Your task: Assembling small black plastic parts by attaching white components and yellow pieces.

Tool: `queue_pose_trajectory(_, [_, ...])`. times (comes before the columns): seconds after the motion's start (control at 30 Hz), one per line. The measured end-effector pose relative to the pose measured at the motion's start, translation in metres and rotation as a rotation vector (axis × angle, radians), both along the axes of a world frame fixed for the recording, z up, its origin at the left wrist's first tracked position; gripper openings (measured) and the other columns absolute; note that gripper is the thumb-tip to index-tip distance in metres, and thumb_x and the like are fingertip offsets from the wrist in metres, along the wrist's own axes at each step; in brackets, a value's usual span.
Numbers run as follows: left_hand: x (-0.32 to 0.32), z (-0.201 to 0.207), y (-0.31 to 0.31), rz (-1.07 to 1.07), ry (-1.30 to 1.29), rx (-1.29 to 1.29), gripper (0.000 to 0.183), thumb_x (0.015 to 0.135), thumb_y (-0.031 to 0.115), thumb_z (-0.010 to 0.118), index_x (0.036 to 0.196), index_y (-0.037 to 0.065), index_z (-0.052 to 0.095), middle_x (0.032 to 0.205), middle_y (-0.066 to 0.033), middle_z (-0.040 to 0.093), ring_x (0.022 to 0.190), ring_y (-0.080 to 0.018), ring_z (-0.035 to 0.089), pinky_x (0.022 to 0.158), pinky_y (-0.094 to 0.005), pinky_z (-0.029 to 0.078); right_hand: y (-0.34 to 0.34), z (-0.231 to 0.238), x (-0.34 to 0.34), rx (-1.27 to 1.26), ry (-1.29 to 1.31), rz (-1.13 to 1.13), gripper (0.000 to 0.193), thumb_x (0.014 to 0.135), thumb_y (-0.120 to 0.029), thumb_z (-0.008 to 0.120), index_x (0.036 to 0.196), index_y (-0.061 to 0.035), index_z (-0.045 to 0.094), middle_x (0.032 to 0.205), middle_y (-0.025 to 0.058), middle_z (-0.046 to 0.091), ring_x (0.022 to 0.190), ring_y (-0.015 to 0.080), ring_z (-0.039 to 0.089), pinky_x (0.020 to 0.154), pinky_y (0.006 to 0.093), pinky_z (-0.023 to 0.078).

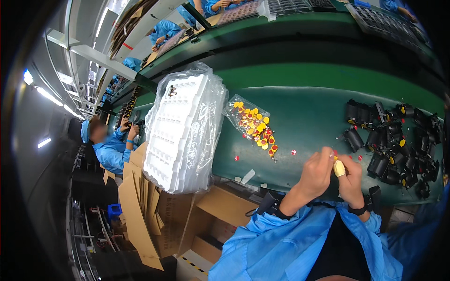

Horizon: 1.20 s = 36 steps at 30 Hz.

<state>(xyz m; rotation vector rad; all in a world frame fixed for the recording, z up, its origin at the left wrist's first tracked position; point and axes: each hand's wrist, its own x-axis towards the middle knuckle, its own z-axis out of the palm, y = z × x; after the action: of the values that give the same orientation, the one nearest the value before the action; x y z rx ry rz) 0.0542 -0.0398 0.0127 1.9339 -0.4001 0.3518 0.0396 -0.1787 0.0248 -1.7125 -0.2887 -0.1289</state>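
Note:
My left hand (317, 172) and my right hand (350, 181) meet above the green work surface, fingertips pinched together. Between them is a small red-and-yellow part (333, 156), mostly hidden by the fingers. A pale yellow finger cot covers one digit of my right hand. To the left, yellow and red small parts (260, 126) spill from a clear plastic bag (233, 108). Several black molded housings (377, 138) lie heaped to the right, a few with yellow pieces on them. Single red pieces (293, 152) lie scattered near my hands.
Left of the loose parts stands a stack of white plastic trays (176, 126) in clear wrap. Cardboard boxes (161, 220) stand below the table's near edge. A co-worker in blue (112, 152) handles dark parts at the far left. Other people work across the green bench (281, 47).

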Motion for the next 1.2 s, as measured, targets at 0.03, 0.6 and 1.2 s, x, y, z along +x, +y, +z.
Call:
queue_pose_trajectory(0.03, [-0.001, -0.002, -0.005, -0.043, -0.073, 0.029, 0.008, 0.101, 0.007, 0.051, 0.100, 0.000, 0.053, 0.072, -0.0139, 0.063, 0.063, -0.0245, 0.063, 0.057, -0.0353, 0.046, -0.007, 0.003, -0.001, -0.049, -0.050, -0.030, 0.015, 0.098, -0.007, 0.056, 0.098, 0.0063, 0.063, 0.076, 0.0072, 0.067, 0.065, 0.0144, 0.067, 0.059, 0.0261, 0.051])
queue_pose_trajectory(0.6, [-0.003, 0.033, -0.020, -0.377, 0.337, -0.008, 0.010, 0.088, 0.005, 0.066, 0.081, -0.001, 0.061, 0.064, -0.0067, 0.057, 0.056, -0.0139, 0.055, 0.053, -0.0281, 0.040, -0.085, 0.006, -0.016, 0.782, 0.304, 0.169, 0.012, 0.096, -0.008, 0.063, 0.100, 0.0016, 0.057, 0.085, 0.0067, 0.063, 0.074, 0.0123, 0.064, 0.065, 0.0274, 0.054])
queue_pose_trajectory(1.2, [-0.011, 0.013, -0.040, -0.571, 0.491, -0.212, 0.018, 0.100, 0.006, 0.050, 0.097, -0.008, 0.062, 0.071, -0.0074, 0.063, 0.061, -0.0093, 0.056, 0.057, -0.0213, 0.043, -0.083, -0.020, -0.041, 0.884, 0.499, 0.163, 0.021, 0.096, -0.016, 0.063, 0.090, 0.0032, 0.066, 0.067, 0.0065, 0.062, 0.050, 0.0094, 0.054, 0.045, 0.0225, 0.039])
